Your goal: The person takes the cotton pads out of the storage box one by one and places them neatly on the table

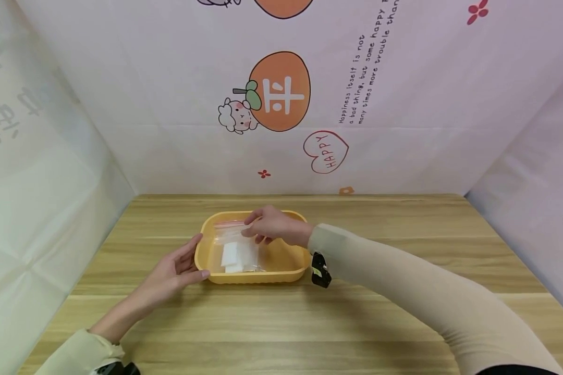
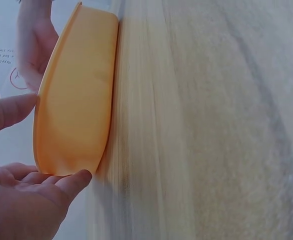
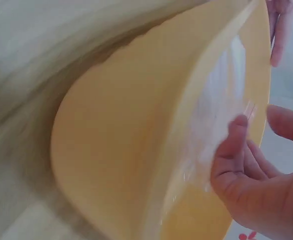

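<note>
A yellow plastic tray [image 1: 258,277] with a raised rim stands on the table. My left hand [image 1: 175,271] holds its left end, the thumb on the front rim and the fingers against the end wall, as the left wrist view also shows. Inside the tray's left half lie clear zip bags [image 1: 251,255] with a reddish strip at the top, and white flat pieces [image 1: 231,255] show there. My right hand [image 1: 274,225] is over the tray at the bags' upper edge. In the right wrist view its thumb and fingers [image 3: 231,145] are apart beside the clear plastic.
The tray rests on a wood-grain table [image 1: 262,323]. Behind it hangs a printed white cloth [image 1: 192,156] that meets the table's far edge, and further white sheets [image 1: 51,182] close off both sides. A black wrist device [image 1: 320,270] sits on the right sleeve.
</note>
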`<state>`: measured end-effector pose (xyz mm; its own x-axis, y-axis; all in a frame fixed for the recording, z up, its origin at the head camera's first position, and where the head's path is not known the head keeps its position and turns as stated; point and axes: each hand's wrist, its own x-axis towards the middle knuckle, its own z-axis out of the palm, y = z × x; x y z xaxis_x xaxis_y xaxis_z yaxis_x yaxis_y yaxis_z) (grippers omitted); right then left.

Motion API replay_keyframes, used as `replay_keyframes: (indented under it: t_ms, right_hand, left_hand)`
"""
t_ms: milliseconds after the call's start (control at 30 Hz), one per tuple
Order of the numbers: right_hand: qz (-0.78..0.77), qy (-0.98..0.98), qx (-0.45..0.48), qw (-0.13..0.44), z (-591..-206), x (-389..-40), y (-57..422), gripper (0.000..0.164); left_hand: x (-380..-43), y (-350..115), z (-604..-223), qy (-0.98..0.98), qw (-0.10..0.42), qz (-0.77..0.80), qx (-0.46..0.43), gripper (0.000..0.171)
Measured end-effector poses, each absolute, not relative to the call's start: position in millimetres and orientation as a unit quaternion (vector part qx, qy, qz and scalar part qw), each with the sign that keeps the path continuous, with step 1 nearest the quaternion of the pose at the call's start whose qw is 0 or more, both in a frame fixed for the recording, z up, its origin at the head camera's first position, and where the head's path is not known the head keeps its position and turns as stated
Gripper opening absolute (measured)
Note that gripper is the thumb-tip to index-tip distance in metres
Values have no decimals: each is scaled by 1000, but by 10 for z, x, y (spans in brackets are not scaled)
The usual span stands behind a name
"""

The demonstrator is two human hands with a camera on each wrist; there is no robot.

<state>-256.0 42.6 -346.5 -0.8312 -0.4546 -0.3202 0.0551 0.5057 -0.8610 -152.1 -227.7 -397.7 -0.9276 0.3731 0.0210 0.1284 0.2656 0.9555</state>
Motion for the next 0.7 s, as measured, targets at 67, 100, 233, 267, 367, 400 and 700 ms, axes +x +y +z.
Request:
replay_keyframes:
  t_ms: [67,100,233,267,367,400,700]
  right_hand:
    - [-505,813,-106,267,-3456,-2552,385,36]
    - [-517,805,-100,271,-3451,-2549,363,36]
    - [-559,773,-77,291,-3442,-2544,275,40]
    - [-566,766,-69,297,-3440,-2542,251,41]
    - [-566,761,-53,312,-3452,-2527,189,47]
    - [-566,760,-49,315,-3460,-2519,169,48]
    - [-571,770,-43,282,-3502,-2473,96,56]
  left_hand:
    - [-1522,-2276,-3975,786,107,589,155,91]
    - [-1523,-2276,-3977,786,108,590,151,90]
    - [-1529,-2267,-3999,788,109,592,133,90]
    - [-1528,-2266,-4006,787,110,594,128,89]
    - [-1526,-2261,-4021,781,113,602,122,88]
    - [-1524,-2260,-4020,779,115,605,120,88]
    - [-1501,-2238,-4005,758,114,633,106,89]
